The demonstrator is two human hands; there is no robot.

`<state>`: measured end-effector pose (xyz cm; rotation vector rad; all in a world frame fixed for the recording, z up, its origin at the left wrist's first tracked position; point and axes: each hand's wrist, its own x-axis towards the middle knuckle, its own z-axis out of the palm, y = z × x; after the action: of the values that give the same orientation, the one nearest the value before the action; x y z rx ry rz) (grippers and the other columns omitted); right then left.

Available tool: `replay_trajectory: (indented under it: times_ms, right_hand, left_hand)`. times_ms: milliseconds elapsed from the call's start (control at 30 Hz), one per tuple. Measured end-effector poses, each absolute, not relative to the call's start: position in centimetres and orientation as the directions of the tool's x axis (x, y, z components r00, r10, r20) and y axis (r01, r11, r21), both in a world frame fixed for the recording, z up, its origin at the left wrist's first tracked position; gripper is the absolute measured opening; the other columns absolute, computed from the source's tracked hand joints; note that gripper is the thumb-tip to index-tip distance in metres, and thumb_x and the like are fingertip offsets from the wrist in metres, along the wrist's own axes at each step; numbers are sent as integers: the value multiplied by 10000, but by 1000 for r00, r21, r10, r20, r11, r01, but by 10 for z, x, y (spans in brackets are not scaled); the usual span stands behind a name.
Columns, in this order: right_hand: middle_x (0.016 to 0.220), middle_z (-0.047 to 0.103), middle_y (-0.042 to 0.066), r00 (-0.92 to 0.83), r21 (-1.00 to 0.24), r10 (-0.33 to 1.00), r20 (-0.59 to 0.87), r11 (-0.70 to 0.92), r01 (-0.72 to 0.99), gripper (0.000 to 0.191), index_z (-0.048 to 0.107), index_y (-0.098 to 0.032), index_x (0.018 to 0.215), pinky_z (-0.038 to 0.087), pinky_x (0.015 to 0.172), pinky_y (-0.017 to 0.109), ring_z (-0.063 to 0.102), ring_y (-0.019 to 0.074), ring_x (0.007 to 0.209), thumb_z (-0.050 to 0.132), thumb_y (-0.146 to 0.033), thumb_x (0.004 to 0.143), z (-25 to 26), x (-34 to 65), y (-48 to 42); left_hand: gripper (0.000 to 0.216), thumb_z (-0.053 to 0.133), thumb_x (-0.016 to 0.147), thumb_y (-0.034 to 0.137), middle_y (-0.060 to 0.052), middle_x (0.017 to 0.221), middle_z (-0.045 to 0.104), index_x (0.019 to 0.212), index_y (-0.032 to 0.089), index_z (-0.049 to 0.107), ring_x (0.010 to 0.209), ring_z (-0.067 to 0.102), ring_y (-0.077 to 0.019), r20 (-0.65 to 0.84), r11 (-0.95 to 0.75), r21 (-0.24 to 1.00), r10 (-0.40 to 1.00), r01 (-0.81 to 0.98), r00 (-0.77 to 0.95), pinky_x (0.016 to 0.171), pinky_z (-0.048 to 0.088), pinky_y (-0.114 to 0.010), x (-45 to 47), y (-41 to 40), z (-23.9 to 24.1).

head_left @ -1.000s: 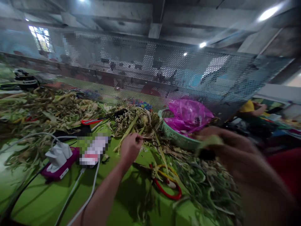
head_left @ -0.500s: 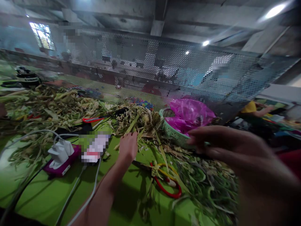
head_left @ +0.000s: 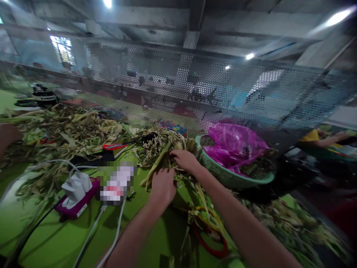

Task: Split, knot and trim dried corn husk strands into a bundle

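Note:
My left hand (head_left: 164, 186) is closed, fingers curled down against a long pale-green dried leaf (head_left: 156, 163) on the green table. Just beyond it, my right hand (head_left: 185, 160) reaches in from the right, with its fingers bent together at the edge of a heap of dried plant strips (head_left: 156, 147). What its fingertips pinch is hidden. Red-and-yellow-handled scissors (head_left: 210, 232) lie below my right forearm, partly covered by leaf strips. A green basket (head_left: 220, 173) holding a pink plastic bag (head_left: 237, 143) stands right of my hands.
A purple power strip (head_left: 76, 204) with white plugs and a phone (head_left: 118, 182) on a cable lie at left. A red-handled cutter (head_left: 114, 146) sits behind them. Perforated metal panel (head_left: 156, 74) borders the back. Another person's hand (head_left: 8, 136) shows at far left.
My right hand has moved left and forward from the near right to the heap beside my left hand. My left hand stays by the leaf. The view has shifted slightly.

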<state>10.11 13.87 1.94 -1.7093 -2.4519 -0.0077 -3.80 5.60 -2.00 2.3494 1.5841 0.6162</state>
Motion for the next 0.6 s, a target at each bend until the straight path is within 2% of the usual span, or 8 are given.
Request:
replay_trajectory:
  times_ms: [167,300,433,600]
  right_hand:
    - [949,666,62,-311,13,943,116,312,950,146,680,-221,856,445,772,280,614,206,912,555,-182,792,23,108,133]
    - [990,644,58,-269,25,947,175,269,963,167,664,-205,898,431,798,278,596,191,919,524,-176,812,43,127,121]
    - [979,638,58,-225,-57,913,341,259,964,163,657,-193,900,428,836,299,585,195,923,520,-180,813,59,146,105]
    - [949,639,59,-240,-138,837,492,347,927,166,668,-200,868,432,853,323,584,203,916,528,-157,789,70,157,88]
  left_hand:
    - [241,503,792,200,-104,1046,634,1025,184,565,1023,553,-269,205,-376,427,926,823,317,844,422,-381,-39,57,-20]
    - [267,502,799,224,-117,1051,639,1053,179,573,1026,561,-276,167,-360,457,933,813,319,850,426,-384,-40,58,-20]
    - [327,508,797,240,-131,1072,637,1113,178,566,1024,565,-282,165,-352,474,936,807,311,846,425,-376,-41,57,-18]
    - [302,489,818,274,-114,1010,653,1094,192,583,980,583,-260,198,-367,490,930,791,309,828,417,-348,-43,55,-16]
